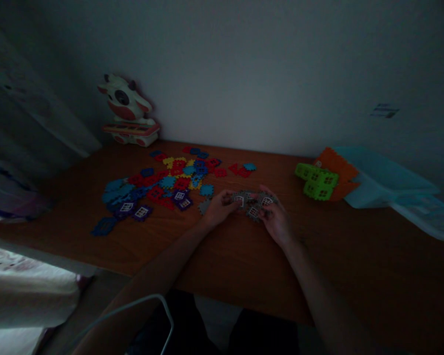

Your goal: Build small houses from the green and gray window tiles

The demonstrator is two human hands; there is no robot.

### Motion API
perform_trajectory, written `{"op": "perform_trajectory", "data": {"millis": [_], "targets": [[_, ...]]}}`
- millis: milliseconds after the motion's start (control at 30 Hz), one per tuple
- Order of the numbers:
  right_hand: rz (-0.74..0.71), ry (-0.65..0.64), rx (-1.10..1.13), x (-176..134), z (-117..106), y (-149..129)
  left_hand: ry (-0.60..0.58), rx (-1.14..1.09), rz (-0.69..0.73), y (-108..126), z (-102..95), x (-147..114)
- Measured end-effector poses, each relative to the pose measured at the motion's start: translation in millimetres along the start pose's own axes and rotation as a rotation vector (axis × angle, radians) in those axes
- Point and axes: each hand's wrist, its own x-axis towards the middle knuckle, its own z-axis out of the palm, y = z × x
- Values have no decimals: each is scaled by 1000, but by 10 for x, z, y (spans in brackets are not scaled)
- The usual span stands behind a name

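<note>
Between my two hands are several joined grey building tiles (pixel 253 212) with white window grids, held just over the wooden table. My left hand (pixel 219 207) pinches the left end of this piece, and my right hand (pixel 277 219) grips its right end with fingers and thumb. A loose grey tile (pixel 204 206) lies beside my left hand. Further left spreads a pile of red tiles (pixel 157 192), with blue, yellow and light-blue ones mixed in. Purple window tiles (pixel 141 212) lie at the pile's near edge.
On the right, a green tile structure (pixel 320 183) rests against an orange one (pixel 335 170), next to a light-blue plastic bin (pixel 388 172) and its translucent lid (pixel 429 217). A cow-shaped toy keyboard (pixel 129 111) stands at the back left. A pale cable (pixel 148 298) crosses the foreground.
</note>
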Motion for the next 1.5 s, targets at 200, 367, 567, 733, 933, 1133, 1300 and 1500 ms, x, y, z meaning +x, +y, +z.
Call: {"op": "perform_trajectory", "data": {"millis": [200,367,567,733,933,1133,1300,1500], "targets": [[-14,117,-33,31,-18,44,7,14,-2,-3,-7,0],[-12,145,-44,86,-42,97,7,7,-22,-8,-9,4],[7,112,-146,29,-47,120,9,21,-39,20,2,-9],[-54,128,-269,36,-68,126,-6,26,-26,32,-2,-14],[-138,87,-430,44,-64,109,-12,38,-13,22,-8,-14],[-150,80,-505,28,-58,99,-5,37,-13,-1,-20,-3],[-156,59,-557,46,-79,125,-37,44,10,-8,-26,5],[-157,49,-529,35,-64,132,-108,127,38,21,-18,-11]]}}
